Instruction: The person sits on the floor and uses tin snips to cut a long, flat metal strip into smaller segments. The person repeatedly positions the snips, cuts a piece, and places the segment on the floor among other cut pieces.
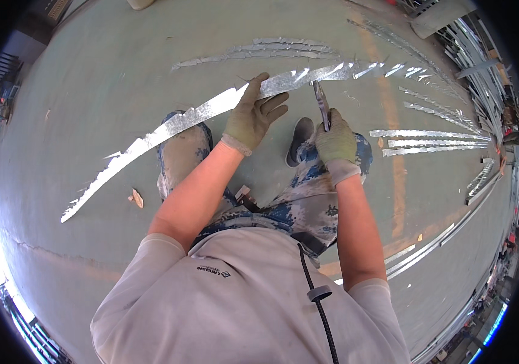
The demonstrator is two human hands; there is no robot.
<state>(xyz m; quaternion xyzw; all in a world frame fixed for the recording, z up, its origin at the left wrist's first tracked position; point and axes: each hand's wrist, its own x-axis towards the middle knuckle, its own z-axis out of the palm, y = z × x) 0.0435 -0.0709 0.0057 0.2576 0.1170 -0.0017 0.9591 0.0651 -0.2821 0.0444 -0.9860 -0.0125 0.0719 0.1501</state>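
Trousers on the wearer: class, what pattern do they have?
The trousers have a blotchy blue and beige camouflage, shown in the head view.

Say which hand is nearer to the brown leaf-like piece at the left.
Left. The left hand, at the metal strip, is forward-right of the brown piece; the right hand, holding a tool, is farther right.

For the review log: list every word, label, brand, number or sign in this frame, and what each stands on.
Light grey shirt: a small dark printed logo with lettering, upside down in this view; its wording is not copied here.
Yellow panel, upper left edge: any marks are too small to read.
Toothed metal strip and hand tool: no lettering can be made out.
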